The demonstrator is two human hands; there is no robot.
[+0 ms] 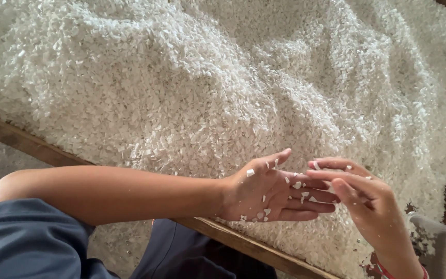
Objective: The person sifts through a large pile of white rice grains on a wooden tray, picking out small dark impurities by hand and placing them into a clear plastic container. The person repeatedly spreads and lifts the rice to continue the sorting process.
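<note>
Over the flakes, head view: both hands hover low at 5 o'clock of the frame, just above the white heap.
Left hand [272,194]: palm up, fingers spread flat and pointing to 3 o'clock, wide open, gripping nothing; loose white chips [297,185] stuck on palm and fingers.
Right hand [360,199]: at 3 o'clock of the left hand, fingers bent and drawn together over the left fingertips, touching them; whether it pinches a chip, cannot tell; a chip or two cling to its knuckles.
Flake heap [207,88]: white broken flakes fill most of the frame from 9 to 3 o'clock, piled in ridges.
Wooden edge [32,144]: plank running from 9 o'clock down to 6 o'clock, bounding the heap, under the left forearm.
Grey clothing [27,243]: at 7 o'clock, sleeve and lap.
Grey plastic rim [440,237]: at 4 o'clock, beside the right wrist, kind unclear.
Red band [388,269]: on the right wrist, partly cut off.
</note>
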